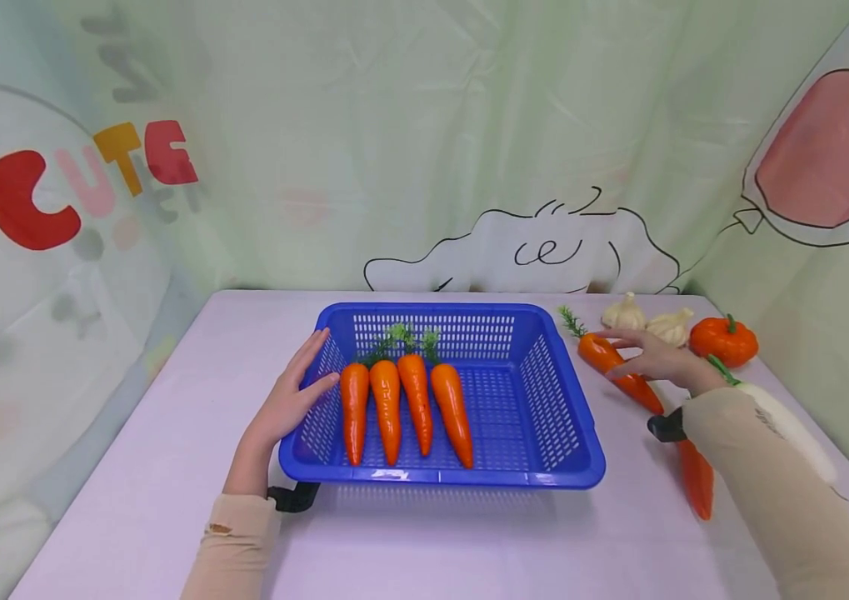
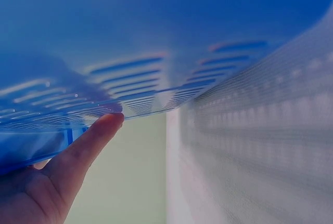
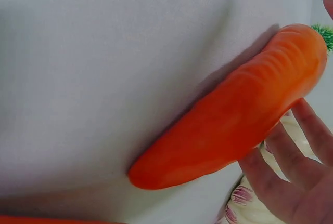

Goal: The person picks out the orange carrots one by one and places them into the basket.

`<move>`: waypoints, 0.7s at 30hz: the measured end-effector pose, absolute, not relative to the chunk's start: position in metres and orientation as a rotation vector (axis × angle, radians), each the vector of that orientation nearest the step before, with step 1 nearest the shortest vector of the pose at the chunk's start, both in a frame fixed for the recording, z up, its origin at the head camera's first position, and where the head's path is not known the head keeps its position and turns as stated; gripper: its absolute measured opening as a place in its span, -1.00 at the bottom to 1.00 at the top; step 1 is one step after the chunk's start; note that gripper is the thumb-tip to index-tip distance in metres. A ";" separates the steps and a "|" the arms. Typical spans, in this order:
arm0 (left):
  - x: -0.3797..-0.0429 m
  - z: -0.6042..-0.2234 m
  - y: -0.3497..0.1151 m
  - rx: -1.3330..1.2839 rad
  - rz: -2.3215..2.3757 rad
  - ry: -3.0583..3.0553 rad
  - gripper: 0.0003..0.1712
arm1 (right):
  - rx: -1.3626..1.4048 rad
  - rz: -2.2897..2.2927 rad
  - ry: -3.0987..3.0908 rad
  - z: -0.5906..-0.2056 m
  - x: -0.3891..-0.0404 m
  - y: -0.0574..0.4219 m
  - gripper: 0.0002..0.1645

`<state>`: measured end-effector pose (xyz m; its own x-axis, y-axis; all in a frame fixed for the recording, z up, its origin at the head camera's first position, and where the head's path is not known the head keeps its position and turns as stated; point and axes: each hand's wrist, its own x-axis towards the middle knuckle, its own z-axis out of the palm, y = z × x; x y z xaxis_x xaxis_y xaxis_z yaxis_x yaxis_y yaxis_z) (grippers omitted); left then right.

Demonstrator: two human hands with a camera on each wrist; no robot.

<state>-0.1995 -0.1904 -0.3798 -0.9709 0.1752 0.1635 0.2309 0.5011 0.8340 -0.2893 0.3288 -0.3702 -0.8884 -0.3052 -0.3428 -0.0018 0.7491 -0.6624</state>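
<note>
My left hand (image 1: 297, 400) rests at the left side of the blue plastic basket (image 1: 439, 477), fingers straight and thumb apart; in the left wrist view one digit (image 2: 99, 135) touches the slotted wall. Four would-be rows aside, several orange carrots (image 1: 387, 408) lie side by side in the basket's left part, green tops toward the back. Right of the basket, my right hand (image 1: 660, 362) reaches over another carrot (image 1: 604, 354) on the table. In the right wrist view its fingers (image 3: 281, 167) lie spread along one side of that carrot, thumb held away from it.
Behind the right hand sit two garlic bulbs (image 1: 624, 312) and an orange pumpkin-like vegetable (image 1: 724, 340). A white radish (image 1: 791, 429) lies along the table's right side. Partly under the right forearm is a long orange-red vegetable (image 1: 696, 483). A printed curtain (image 1: 424, 150) hangs behind the table.
</note>
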 end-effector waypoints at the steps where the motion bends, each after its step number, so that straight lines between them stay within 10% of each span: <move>1: -0.200 -0.379 -0.190 -0.361 -1.497 -2.674 -0.24 | -0.227 -0.950 2.507 -0.371 -0.290 0.329 -0.06; 21: -0.199 -0.379 -0.190 -0.349 -1.507 -2.680 -0.25 | -0.127 -1.003 2.454 -0.378 -0.288 0.313 0.05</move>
<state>-0.1990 -0.1904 -0.3791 -0.9734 0.1727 0.1505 0.2183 0.5003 0.8379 -0.2876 0.3128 -0.3776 -0.8791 -0.2603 -0.3992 0.0938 0.7267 -0.6805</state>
